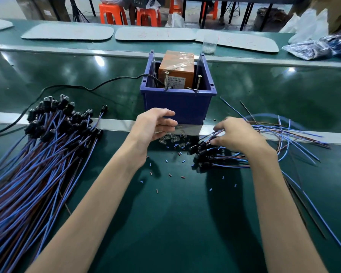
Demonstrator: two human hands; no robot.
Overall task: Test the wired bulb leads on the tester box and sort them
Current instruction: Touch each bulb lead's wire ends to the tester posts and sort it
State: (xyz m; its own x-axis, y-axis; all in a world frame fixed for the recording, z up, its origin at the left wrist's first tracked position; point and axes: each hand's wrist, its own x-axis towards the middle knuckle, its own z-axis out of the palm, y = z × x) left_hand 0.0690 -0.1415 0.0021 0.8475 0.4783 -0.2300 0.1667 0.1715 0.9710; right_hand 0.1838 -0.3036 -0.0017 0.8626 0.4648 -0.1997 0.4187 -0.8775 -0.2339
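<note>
My two bare arms are closest to me, reaching out over the green worktop (pixel 175 223). My right hand (pixel 238 136) is curled down on the small pile of wired bulbs (pixel 215 154) on the right side. Its fingers are bent close together on the blue and brown wires, but I cannot tell if it has one wire pinched yet, because the hand hides the tips. My left hand (pixel 156 125) hangs half open and holds nothing. It sits just in front of the blue box (pixel 177 103), above some little clear bits (pixel 170 138).

The blue box holds an orange tester (pixel 176 69), and two screws (pixel 166 80) stick up at its front edge. I think those screws are where the wire ends must touch.

To do this step well, I should pull out just one bulb, not a clump, since the wires cross over each other and can snag. I would let my left hand help by taking the two bare wire ends. Then each end should touch its own screw.

The big pile (pixel 37 154) on the left looks like a sorted heap, well apart from the small pile. Tiny wire scraps (pixel 169 175) lie all around, so I must grab with care.
</note>
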